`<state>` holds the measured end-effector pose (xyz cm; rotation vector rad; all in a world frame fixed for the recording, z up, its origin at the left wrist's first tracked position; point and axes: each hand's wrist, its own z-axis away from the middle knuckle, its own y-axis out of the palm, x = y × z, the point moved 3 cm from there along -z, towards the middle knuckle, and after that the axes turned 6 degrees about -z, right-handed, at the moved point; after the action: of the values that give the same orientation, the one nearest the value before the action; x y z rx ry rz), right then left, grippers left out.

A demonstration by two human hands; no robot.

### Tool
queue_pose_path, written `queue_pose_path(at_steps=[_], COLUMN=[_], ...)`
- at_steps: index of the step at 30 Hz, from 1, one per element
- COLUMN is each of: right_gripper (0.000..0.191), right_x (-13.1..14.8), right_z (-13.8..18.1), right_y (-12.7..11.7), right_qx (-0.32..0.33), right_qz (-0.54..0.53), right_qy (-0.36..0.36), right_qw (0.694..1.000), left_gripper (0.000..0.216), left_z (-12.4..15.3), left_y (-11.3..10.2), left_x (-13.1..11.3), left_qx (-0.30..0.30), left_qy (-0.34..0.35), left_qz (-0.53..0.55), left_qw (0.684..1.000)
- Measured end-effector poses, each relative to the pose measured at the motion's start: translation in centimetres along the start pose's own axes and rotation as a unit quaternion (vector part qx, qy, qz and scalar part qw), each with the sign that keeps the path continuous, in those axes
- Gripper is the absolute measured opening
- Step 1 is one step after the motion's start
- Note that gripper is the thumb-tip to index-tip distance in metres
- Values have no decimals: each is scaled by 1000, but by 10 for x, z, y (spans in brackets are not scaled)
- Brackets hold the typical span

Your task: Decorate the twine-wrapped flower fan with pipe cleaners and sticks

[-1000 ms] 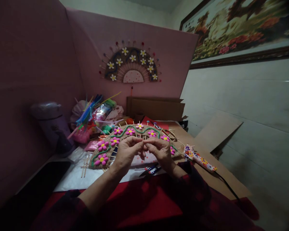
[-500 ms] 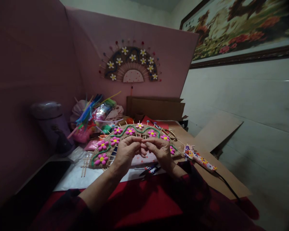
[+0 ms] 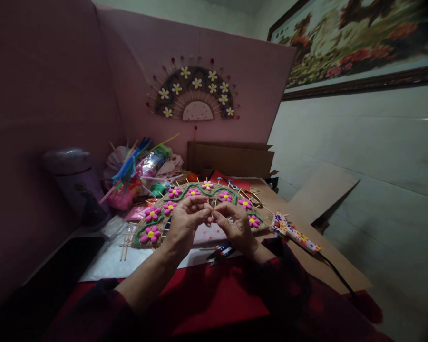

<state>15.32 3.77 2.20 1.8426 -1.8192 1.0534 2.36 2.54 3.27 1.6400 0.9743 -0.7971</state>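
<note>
Holding left hand (image 3: 185,221) and right hand (image 3: 236,225) close together above the middle of the red-covered desk (image 3: 214,289), with fingertips almost meeting. Pinching thumb towards forefinger on each side; at the meeting point, a trace of something pale and thin, too small to name. Cannot tell whether grasping it with the fingers of one hand or both.

Below and behind the hands, on the desk: a twine fan (image 3: 214,194), with its curved side towards the back edge, dotted with pink, yellow-centred flowers and crossed by a wavy green cord. Along its outer curve, thin sticks, at least one tipped with blue. In the hollow of the arch, partly hidden by the hands: a pale half-round panel (image 3: 210,233) with reddish dots.

Just in front of that, towards the front edge: a tool with a star-patterned handle (image 3: 224,250). Beside the fan's left end: crossed thin sticks (image 3: 127,242). Nearer the left edge: a flat black object (image 3: 67,259). Towards the back left corner: a purple flask (image 3: 76,190) and a heap of bright craft materials (image 3: 139,175). Near the right edge: a flower-patterned tool (image 3: 295,233) with a black cord. Beyond the back edge, on a pink panel (image 3: 135,61): a second fan (image 3: 196,97) with white flowers.
</note>
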Motion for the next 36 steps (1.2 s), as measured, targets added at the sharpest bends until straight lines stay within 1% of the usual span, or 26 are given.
queue_pose_path(at_steps=[3, 6, 12, 14, 18, 23, 25, 27, 29, 30, 33, 36], right_gripper=[22, 25, 26, 27, 24, 25, 24, 17, 9, 7, 6, 7], right_x=[1, 0, -3, -2, -1, 0, 1, 3, 4, 5, 6, 5], right_z=[0, -1, -1, -1, -1, -1, 0, 0, 1, 2, 2, 2], right_y=[1, 2, 2, 3, 2, 2, 2, 0, -2, -2, 0, 2], right_qx=[20, 42, 40, 38, 36, 35, 16, -18, -41, -41, -23, -15], right_qz=[-6, -21, -5, 1, 14, 33, 63, 95, 120, 131, 160, 192], right_qy=[13, 13, 3, -1, -6, -22, -30, -43, -61, -73, -110, -140], right_qw=[1000, 999, 999, 999, 999, 999, 997, 994, 990, 988, 981, 971], left_gripper=[29, 28, 33, 34, 34, 34, 34, 34, 35, 35, 36, 35], left_z=[1, 0, 1, 1, 1, 0, -1, -1, -1, -1, -1, 0], left_y=[-1, -2, -2, -1, -1, -4, -5, -6, -6, -7, -8, -7], left_x=[-1, 0, 1, 0, -1, 4, 5, 6, 7, 7, 7, 5], left_qx=[3, -1, -17, -24, -25, -35, -39, -41, -41, -42, -49, -60], left_qy=[34, 40, -26, -29, -12, -69, -85, -89, -82, -76, -52, -11], left_qz=[-43, -63, -13, -9, -16, 17, 25, 25, 21, 19, -2, -52], left_qw=[999, 997, 999, 999, 999, 997, 995, 995, 996, 996, 997, 997])
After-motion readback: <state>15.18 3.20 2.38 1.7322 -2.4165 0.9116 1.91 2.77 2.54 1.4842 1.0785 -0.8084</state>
